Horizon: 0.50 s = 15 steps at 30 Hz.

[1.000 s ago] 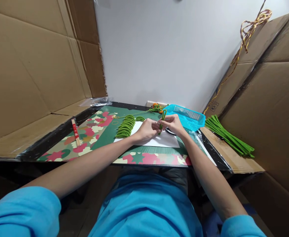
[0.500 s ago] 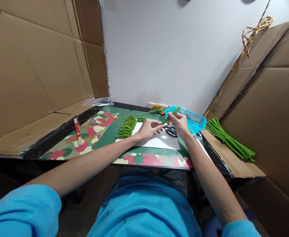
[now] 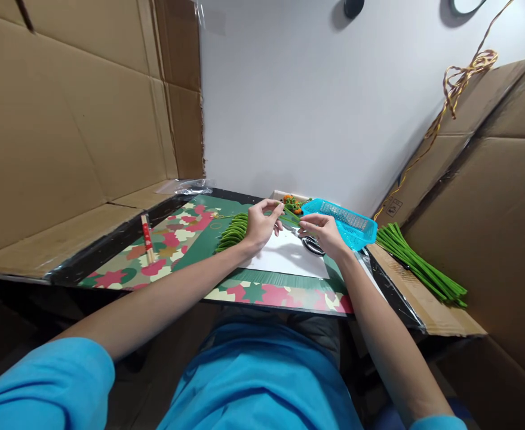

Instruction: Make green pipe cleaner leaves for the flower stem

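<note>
Between my two hands runs a green pipe cleaner (image 3: 292,217), raised over the white paper (image 3: 284,255). My left hand (image 3: 262,226) pinches its left end between thumb and forefinger. The fingers of my right hand (image 3: 322,233) are closed on its other end. Black-handled scissors (image 3: 312,245) lie on the paper beneath my right hand, partly covered by it. To the left of my left hand sits a row of curved green pipe cleaner pieces (image 3: 232,234), its right side hidden behind the hand.
A blue plastic basket (image 3: 356,230) stands behind my right hand, near orange and green flower-like pieces (image 3: 294,202). Straight green pipe cleaners (image 3: 421,266) lie on cardboard at the right. Chopsticks in a red wrapper (image 3: 147,239) rest at the left. Cardboard walls (image 3: 87,107) flank the table.
My left hand has risen and turned, now pinching the pipe cleaner's left end. The loop that stuck up above my right hand now stretches between both hands. The view has shifted slightly.
</note>
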{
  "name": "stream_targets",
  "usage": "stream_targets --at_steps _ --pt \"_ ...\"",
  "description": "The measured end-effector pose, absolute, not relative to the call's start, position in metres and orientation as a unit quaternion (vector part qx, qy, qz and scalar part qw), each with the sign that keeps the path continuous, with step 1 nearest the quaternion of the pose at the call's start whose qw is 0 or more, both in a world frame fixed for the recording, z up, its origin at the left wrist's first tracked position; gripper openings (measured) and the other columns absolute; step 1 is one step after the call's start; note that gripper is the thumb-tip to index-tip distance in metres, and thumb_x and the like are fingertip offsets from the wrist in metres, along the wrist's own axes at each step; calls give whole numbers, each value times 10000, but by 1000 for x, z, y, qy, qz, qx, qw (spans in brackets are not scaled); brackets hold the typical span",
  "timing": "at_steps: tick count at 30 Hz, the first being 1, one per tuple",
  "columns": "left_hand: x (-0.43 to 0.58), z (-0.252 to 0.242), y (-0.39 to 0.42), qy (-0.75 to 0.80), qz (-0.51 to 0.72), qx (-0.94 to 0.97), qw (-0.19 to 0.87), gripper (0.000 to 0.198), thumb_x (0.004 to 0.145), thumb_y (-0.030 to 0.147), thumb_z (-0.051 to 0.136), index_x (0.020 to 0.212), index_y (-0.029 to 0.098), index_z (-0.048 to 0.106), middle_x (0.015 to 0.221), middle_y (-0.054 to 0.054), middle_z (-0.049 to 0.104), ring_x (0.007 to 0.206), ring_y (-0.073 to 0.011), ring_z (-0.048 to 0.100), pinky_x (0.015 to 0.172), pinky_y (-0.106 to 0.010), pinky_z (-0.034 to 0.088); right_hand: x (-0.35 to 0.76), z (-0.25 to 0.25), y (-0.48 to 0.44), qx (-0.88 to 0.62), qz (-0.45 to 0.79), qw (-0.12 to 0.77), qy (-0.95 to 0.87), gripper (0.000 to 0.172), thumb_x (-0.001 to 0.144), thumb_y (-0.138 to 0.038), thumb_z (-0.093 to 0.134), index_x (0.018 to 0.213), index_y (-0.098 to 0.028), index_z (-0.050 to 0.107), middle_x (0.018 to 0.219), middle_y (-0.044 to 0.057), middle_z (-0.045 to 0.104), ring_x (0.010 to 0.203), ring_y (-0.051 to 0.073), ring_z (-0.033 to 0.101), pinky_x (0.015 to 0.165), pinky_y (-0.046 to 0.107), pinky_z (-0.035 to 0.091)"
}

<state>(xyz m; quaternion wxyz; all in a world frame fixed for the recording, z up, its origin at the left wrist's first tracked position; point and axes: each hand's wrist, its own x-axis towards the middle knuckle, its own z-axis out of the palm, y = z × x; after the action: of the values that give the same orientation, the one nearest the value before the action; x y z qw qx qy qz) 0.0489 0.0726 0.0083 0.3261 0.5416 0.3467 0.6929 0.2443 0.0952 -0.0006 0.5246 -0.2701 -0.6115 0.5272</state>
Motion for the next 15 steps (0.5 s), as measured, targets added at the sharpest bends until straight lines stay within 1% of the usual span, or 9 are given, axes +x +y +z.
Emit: stream_targets --at_steps 2,4,6,7,9,12,13,15 --pt "48 10 71 343 692 547 323 433 811 523 818 921 130 672 841 -55 727 456 -101 638 370 -210 485 242 -3 92 -276 533 475 -644 399 609 -418 983 849 -163 793 740 39 763 643 190 728 659 331 620" --pt "49 10 69 339 679 560 333 415 817 509 816 908 128 677 830 -61 728 482 -115 654 395 -222 510 240 -5 90 -276 533 405 -690 385 678 -456 945 867 -151 804 755 56 774 653 182 725 643 299 590" --pt "50 10 66 332 661 576 347 404 829 492 809 943 124 690 855 -81 746 478 -119 652 397 -227 506 240 -6 90 -270 528 342 -729 384 742 -502 894 852 -142 815 753 65 774 653 168 703 633 275 556" --pt "50 11 65 331 655 583 348 403 833 482 808 979 124 695 898 -97 759 471 -112 645 393 -223 493 241 -6 90 -269 520 328 -741 389 753 -517 882 837 -142 820 747 62 771 649 162 687 626 268 539" --pt "50 12 63 337 652 591 335 427 839 462 811 1086 135 691 1027 -124 772 457 -82 621 383 -202 452 241 -7 91 -277 493 328 -757 387 742 -527 884 820 -152 829 729 39 756 642 148 649 611 254 505" --pt "49 12 63 358 659 583 313 501 868 486 779 1228 168 639 1171 -133 741 476 -46 588 382 -174 396 242 -6 93 -287 469 372 -748 380 716 -519 904 775 -154 817 660 2 701 590 120 580 555 233 443" --pt "48 11 64 360 656 583 315 508 885 514 750 1238 171 627 1177 -130 732 499 -49 584 388 -172 393 242 -5 93 -286 478 397 -730 384 698 -514 918 757 -152 804 633 -4 678 560 114 561 535 235 436" --pt "47 9 66 359 629 604 334 494 913 580 679 1170 160 642 1111 -112 726 565 -75 590 409 -177 403 241 -3 93 -284 498 453 -683 404 661 -513 942 744 -156 773 608 -9 652 515 114 548 512 251 462"
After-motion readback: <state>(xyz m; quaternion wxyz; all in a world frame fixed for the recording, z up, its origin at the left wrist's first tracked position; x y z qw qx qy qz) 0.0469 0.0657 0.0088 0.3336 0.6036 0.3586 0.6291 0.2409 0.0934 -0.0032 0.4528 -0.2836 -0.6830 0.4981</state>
